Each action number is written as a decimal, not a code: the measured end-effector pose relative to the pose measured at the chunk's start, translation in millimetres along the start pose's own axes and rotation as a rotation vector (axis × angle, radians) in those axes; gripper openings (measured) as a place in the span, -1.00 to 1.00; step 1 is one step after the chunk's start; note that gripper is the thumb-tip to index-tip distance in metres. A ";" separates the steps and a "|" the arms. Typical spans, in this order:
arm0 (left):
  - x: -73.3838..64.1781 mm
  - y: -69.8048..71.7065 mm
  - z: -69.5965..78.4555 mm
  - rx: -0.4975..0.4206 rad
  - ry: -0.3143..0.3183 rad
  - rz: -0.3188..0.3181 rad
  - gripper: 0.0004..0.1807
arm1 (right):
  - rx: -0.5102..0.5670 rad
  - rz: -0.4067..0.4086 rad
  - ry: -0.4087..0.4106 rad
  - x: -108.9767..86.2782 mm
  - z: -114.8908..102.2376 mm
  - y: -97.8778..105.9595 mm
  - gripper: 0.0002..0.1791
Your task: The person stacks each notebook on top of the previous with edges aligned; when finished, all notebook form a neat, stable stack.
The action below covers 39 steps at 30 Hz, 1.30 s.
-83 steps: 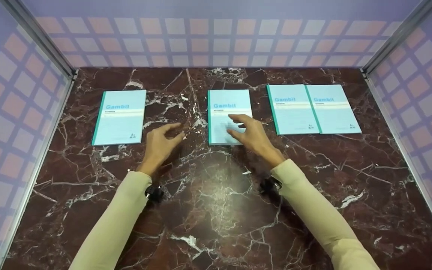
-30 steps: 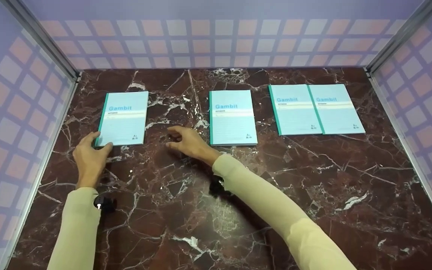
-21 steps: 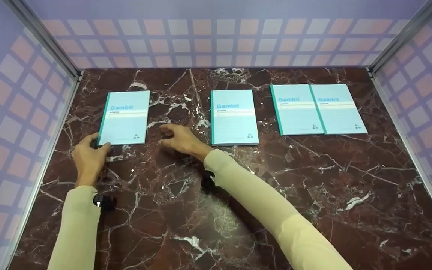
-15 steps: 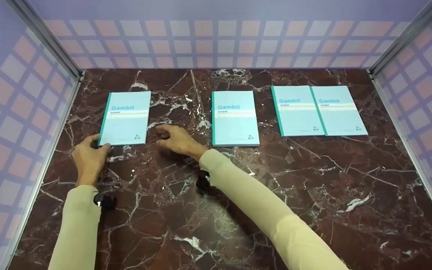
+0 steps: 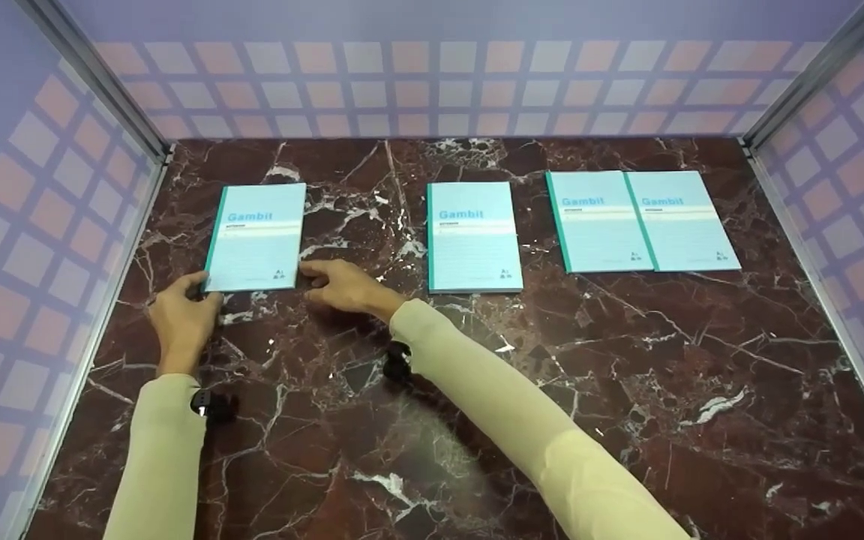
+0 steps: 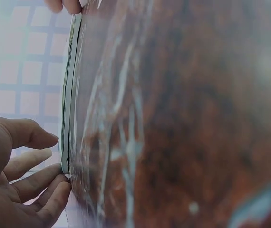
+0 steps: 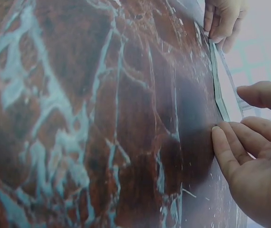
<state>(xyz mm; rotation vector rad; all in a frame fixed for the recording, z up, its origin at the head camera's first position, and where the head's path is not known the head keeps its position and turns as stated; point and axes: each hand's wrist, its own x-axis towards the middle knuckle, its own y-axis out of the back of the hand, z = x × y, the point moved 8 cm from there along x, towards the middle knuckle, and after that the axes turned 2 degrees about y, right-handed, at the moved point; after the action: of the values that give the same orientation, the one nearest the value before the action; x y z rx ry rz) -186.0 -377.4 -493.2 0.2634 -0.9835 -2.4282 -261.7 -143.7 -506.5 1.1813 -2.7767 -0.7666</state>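
Note:
A light-blue "Gambit" notebook (image 5: 256,240) with a green spine lies flat at the left. My left hand (image 5: 183,315) is at its near left corner, fingertips touching the corner and thumb (image 6: 43,137) raised beside the cover. At the near right corner is my right hand (image 5: 346,286), its index fingertip right at the side edge. The right wrist view shows that thumb (image 7: 256,94) held apart from the fingers, over the notebook's edge (image 7: 216,80). Both hands have loosely bent fingers, and the notebook stays down on the table.
Another such notebook (image 5: 473,240) lies in the middle of the marble-patterned table (image 5: 432,420). Two more, a left one (image 5: 601,225) and a right one (image 5: 687,225), lie side by side at the right. Panels with printed squares (image 5: 451,82) enclose the table's back and sides.
My right hand has moved left from over the middle notebook to the left notebook's right side. My left hand has moved left to that notebook's near left corner and stayed there.

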 end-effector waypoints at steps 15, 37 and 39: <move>-2.5 4.3 -12.4 -0.141 0.161 0.020 -0.61 | 0.064 -0.021 -0.018 -5.0 5.0 -5.8 -0.28; -9.1 -10.5 -10.3 -0.810 0.329 -0.225 -0.66 | 0.205 0.220 -0.031 -9.4 20.7 18.1 -0.39; -10.6 -11.6 -8.5 -0.868 0.343 -0.232 -0.69 | 0.240 0.240 -0.044 -10.8 23.2 20.7 -0.39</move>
<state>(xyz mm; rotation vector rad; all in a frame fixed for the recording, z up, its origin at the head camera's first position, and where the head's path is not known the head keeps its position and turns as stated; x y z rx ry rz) -178.4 -369.9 -507.4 0.4642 0.2883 -2.6347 -272.8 -114.2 -515.9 0.8397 -3.0381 -0.4542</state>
